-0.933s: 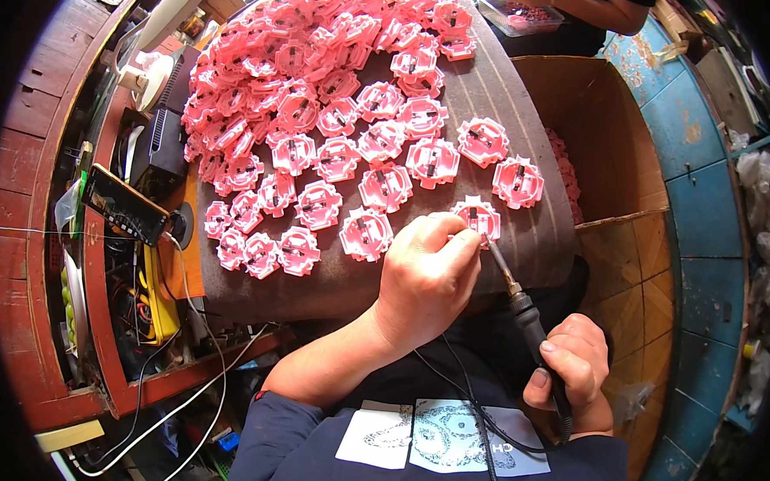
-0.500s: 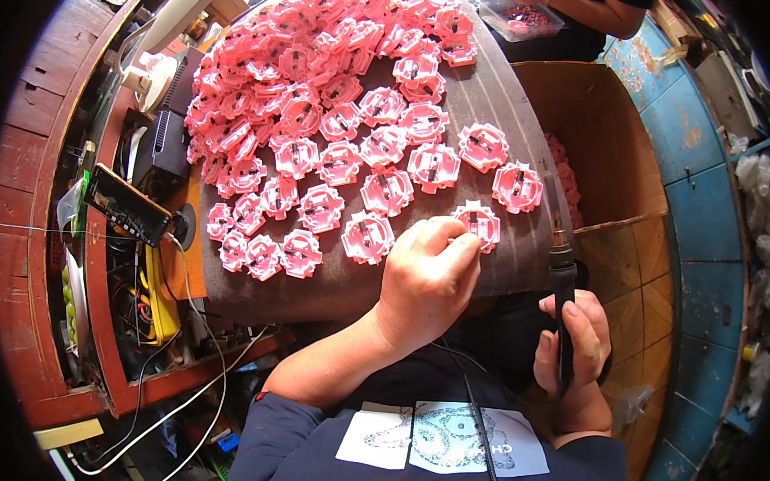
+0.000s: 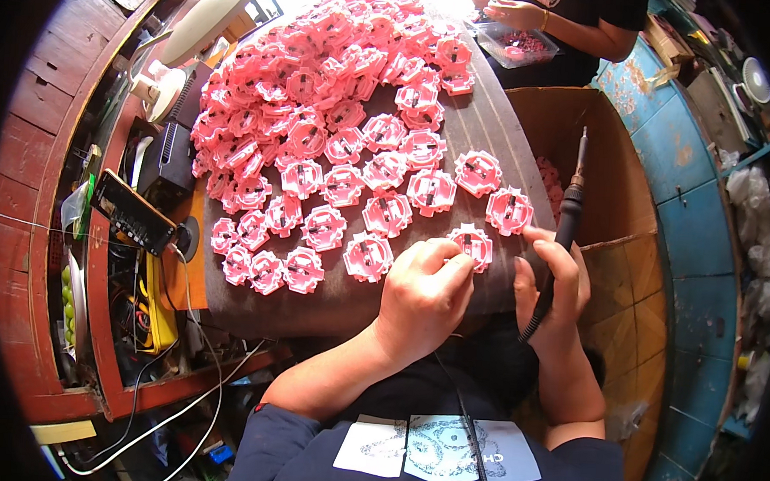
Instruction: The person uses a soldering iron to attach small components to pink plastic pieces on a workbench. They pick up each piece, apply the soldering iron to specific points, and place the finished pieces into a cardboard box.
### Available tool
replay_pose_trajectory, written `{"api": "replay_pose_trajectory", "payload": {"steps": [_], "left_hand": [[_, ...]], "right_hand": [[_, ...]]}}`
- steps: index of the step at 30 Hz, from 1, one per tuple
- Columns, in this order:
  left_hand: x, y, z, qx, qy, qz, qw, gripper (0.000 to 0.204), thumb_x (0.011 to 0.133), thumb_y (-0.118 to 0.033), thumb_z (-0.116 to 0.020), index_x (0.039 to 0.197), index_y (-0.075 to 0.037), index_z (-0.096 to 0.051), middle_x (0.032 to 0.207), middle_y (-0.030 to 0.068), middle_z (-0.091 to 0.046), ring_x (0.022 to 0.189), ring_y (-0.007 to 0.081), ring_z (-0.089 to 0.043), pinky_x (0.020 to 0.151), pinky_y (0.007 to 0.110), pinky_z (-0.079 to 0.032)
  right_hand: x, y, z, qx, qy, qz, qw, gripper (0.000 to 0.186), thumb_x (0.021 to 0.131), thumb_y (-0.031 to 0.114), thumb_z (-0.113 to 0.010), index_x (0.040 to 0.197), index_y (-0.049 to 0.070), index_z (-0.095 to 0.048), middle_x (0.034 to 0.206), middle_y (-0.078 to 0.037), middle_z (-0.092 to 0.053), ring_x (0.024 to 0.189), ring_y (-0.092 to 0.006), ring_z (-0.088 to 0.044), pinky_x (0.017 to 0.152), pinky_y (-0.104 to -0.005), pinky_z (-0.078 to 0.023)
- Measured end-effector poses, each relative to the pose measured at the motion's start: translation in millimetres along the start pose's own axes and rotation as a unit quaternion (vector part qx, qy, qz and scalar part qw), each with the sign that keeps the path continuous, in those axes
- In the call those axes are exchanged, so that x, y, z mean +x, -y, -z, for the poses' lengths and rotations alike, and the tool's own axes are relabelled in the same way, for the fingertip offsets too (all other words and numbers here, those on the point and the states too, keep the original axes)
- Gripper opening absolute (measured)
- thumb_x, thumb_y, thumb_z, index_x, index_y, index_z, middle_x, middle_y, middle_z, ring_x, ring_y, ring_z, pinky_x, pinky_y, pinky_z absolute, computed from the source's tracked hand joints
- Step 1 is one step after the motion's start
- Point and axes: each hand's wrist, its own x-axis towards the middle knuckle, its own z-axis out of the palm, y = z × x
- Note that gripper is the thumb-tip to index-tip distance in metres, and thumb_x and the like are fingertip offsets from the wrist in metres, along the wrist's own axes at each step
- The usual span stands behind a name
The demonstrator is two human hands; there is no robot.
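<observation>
My left hand [image 3: 426, 288] is closed in a pinch beside a pink plastic part [image 3: 472, 247] at the near edge of the dark covered work surface. What the fingertips hold, if anything, is hidden. My right hand [image 3: 561, 280] grips a soldering iron [image 3: 569, 214], its bare metal tip pointing up and away over the cardboard box. The index finger reaches close to another pink part [image 3: 510, 212]; I cannot tell whether it touches. Several more such parts, each with a dark piece at its centre, lie spread out in front of a large pink heap [image 3: 298, 79].
An open cardboard box [image 3: 615, 165] stands right of the work surface [image 3: 312, 311]. Across from me, another person's hands [image 3: 514, 12] are above a clear tub [image 3: 517, 47]. At left are a phone [image 3: 131, 212] on a stand, a lamp [image 3: 209, 27] and loose cables.
My right hand has moved up and left with the soldering iron, closer to the rightmost pink part. The left hand keeps its pinch in nearly the same place. The view has shifted slightly.
</observation>
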Motion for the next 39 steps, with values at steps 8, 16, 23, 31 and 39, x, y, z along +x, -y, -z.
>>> {"api": "replay_pose_trajectory", "payload": {"steps": [8,16,23,31,39], "left_hand": [[-2.5,1.3,-2.4,0.006,-0.015,-0.007,1.0,0.023,0.079,0.006,-0.079,0.099,-0.002,-0.072,0.096,0.0129,-0.068,0.086,0.0338,-0.069,0.078,0.043,-0.057],[-5.0,2.8,-4.4,0.007,-0.018,-0.003,1.0,0.023,0.079,0.004,-0.079,0.1,-0.002,-0.072,0.097,0.013,-0.069,0.089,0.0349,-0.07,0.079,0.044,-0.058],[-7.9,3.8,-6.2,0.01,-0.014,0.0,1.0,0.026,0.077,0.003,-0.079,0.102,-0.003,-0.071,0.099,0.0122,-0.068,0.09,0.0349,-0.069,0.08,0.045,-0.057],[-4.8,3.0,-7.1,0.012,-0.02,0.003,1.0,0.025,0.078,0.002,-0.079,0.1,-0.004,-0.07,0.098,0.012,-0.066,0.092,0.0345,-0.069,0.08,0.045,-0.057],[28.6,-0.5,-42.8,0.01,-0.028,-0.02,0.999,0.015,0.086,-0.002,-0.072,0.1,-0.002,-0.065,0.1,0.014,-0.065,0.092,0.0356,-0.067,0.084,0.044,-0.058]], "right_hand": [[58.9,-24.4,-17.3,-0.035,0.069,-0.013,0.997,0.051,0.077,-0.003,-0.078,0.124,0.002,-0.058,0.092,-0.018,-0.067,0.086,-0.0427,-0.062,0.079,-0.0527,-0.049],[76.6,-25.9,-42.8,-0.181,0.157,-0.028,0.971,0.042,0.081,-0.004,-0.062,0.122,0.006,-0.059,0.087,-0.015,-0.067,0.087,-0.0391,-0.062,0.076,-0.0515,-0.044],[78.0,-22.2,-42.9,-0.208,0.158,-0.083,0.962,0.043,0.082,0.004,-0.071,0.123,0.007,-0.058,0.094,-0.017,-0.069,0.092,-0.0412,-0.065,0.081,-0.0526,-0.045],[81.6,-35.4,-44.0,-0.145,0.175,-0.092,0.969,0.042,0.083,0.001,-0.066,0.124,0.007,-0.058,0.097,-0.017,-0.072,0.093,-0.0413,-0.066,0.082,-0.0531,-0.045],[62.4,-27.6,-14.2,-0.043,-0.017,-0.104,0.993,0.037,0.087,-0.002,-0.067,0.123,0.003,-0.061,0.106,-0.016,-0.069,0.098,-0.0333,-0.07,0.089,-0.0453,-0.055]]}}
